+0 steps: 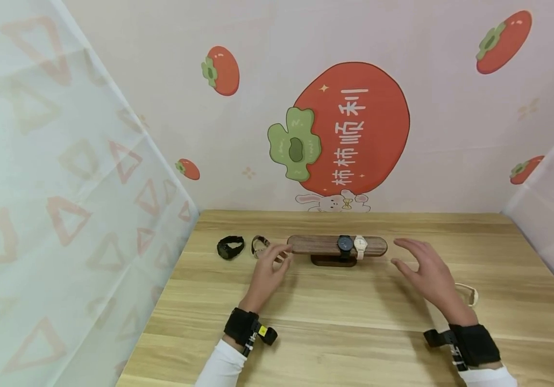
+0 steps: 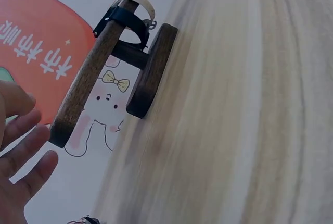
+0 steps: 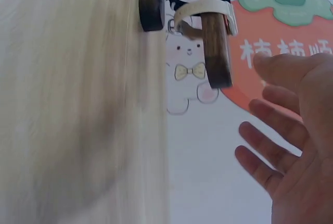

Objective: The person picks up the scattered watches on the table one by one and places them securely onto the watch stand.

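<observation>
A dark wooden watch stand stands on the table, its long rounded bar raised above a short base. Strapped around the bar, right of its middle, are a black watch and a white watch side by side. My left hand is at the bar's left end with fingers loosely bent; whether a fingertip touches the wood, I cannot tell. Off the bar's right end, my right hand hovers apart from it, fingers spread and nothing in them.
Left of the stand lie a black watch and a dark-strapped watch, the latter partly behind my left hand. A cream band lies beyond my right wrist, partly hidden. A printed cloth wall rises behind the wooden table.
</observation>
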### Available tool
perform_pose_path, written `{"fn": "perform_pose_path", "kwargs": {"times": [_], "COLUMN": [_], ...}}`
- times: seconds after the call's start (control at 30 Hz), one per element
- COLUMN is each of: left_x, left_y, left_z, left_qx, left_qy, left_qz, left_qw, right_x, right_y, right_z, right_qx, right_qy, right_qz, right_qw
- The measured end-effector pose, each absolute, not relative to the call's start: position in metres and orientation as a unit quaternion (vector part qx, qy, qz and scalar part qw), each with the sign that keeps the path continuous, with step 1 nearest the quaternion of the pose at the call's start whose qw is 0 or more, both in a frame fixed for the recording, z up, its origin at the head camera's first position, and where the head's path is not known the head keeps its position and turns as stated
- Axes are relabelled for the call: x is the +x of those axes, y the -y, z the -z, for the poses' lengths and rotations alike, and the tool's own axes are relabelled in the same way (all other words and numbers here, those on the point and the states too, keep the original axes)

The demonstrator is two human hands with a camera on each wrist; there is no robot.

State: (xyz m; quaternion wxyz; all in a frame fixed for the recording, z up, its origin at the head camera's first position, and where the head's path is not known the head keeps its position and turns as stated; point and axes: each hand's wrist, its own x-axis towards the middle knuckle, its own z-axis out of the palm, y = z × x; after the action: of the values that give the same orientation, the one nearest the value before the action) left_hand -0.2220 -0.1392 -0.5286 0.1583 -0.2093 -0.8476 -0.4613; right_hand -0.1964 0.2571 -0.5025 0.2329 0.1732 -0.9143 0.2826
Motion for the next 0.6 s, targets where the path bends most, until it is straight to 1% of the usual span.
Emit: {"fn": "perform_pose_path", "kwargs": {"times": [0.07, 0.27, 0.33, 0.6], "left_x": [-0.22, -0.216, -0.216, -0.212], "left_y": [0.14, 0.14, 0.14, 0.139], "left_z": [0.531, 0.542, 0.546, 0.553], "left_qx": [-0.214, -0.205, -0.204, -0.218], "left_qy": [0.845, 0.834, 0.832, 0.828], "left_qz": [0.468, 0.505, 0.51, 0.515], "left_qw": [0.149, 0.089, 0.075, 0.046], "right_x": [-0.189, -0.17, -0.165, -0.145], "right_y": [-0.264, -0.284, -0.29, -0.318], "right_z": [0.504, 0.512, 0.515, 0.524], "right_qx": [0.161, 0.12, 0.107, 0.011], "right_qy": [0.92, 0.935, 0.936, 0.949], "right_qz": [-0.274, -0.26, -0.254, -0.243], "right_qw": [0.23, 0.211, 0.218, 0.203]}}
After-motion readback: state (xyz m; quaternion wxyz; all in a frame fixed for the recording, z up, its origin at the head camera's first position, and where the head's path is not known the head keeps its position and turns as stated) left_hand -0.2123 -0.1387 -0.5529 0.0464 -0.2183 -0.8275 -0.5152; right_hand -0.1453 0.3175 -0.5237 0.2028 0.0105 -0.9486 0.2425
